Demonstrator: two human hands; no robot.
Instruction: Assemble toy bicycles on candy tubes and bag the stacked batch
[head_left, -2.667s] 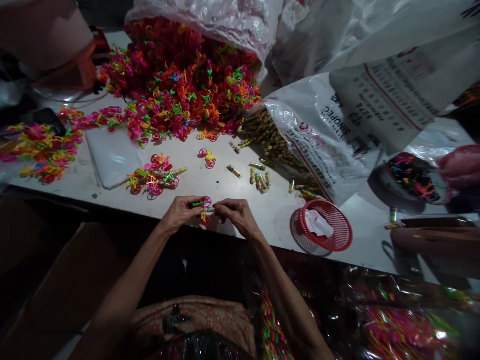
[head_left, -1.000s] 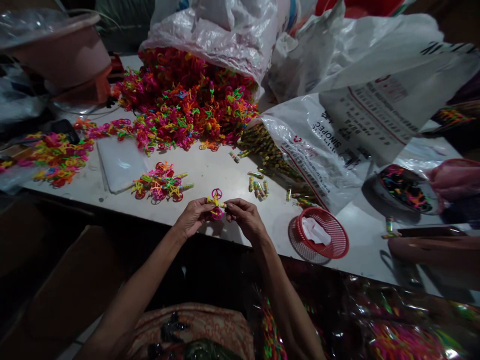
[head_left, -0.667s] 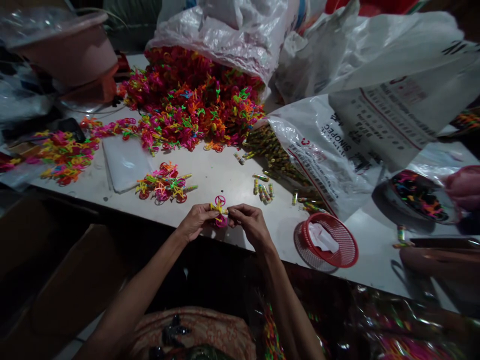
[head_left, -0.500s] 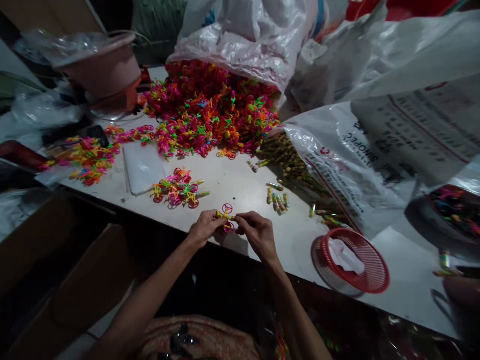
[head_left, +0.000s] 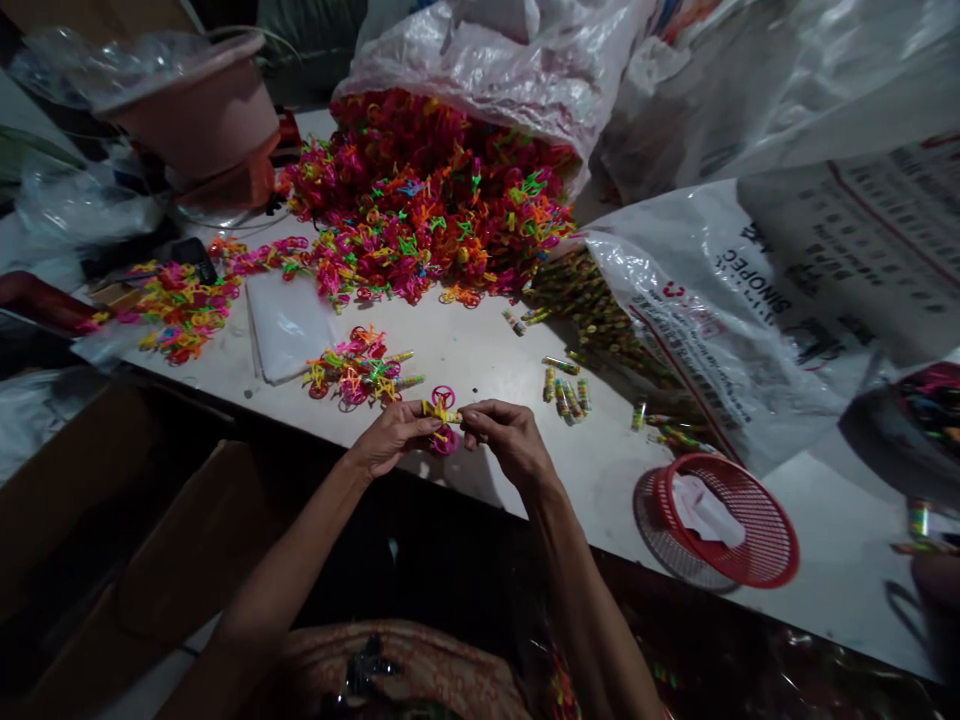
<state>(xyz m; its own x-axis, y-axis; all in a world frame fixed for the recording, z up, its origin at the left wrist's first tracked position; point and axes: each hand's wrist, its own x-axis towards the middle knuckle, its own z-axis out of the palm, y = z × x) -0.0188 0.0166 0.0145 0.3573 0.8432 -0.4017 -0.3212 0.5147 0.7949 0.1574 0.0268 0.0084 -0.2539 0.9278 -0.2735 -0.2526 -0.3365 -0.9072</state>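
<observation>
My left hand (head_left: 391, 436) pinches a small plastic toy bicycle (head_left: 444, 396) with a yellow frame and pink wheels. Against its right side, my right hand (head_left: 504, 432) has thumb and fingers closed at the end of a small piece, mostly hidden by the fingertips; it looks like one of the short patterned tubes. Both hands are just above the front edge of the white table (head_left: 465, 340). Left of them lies a small pile of coloured toy bicycles (head_left: 356, 368), some with tubes sticking out. Several loose patterned tubes (head_left: 568, 398) lie to the right.
A large heap of coloured plastic toys (head_left: 427, 220) spills from a white sack (head_left: 480, 60) at the back. More tubes (head_left: 600, 320) spill from a printed sack (head_left: 720, 300). A red mesh basket (head_left: 780, 540) stands right; a plastic-sheet stack (head_left: 289, 325) and pink bucket (head_left: 199, 115) are left.
My hands have shifted slightly up and left with the toy bicycle, which is now turned so its pink wheels show more fully. The camera view has moved a little.
</observation>
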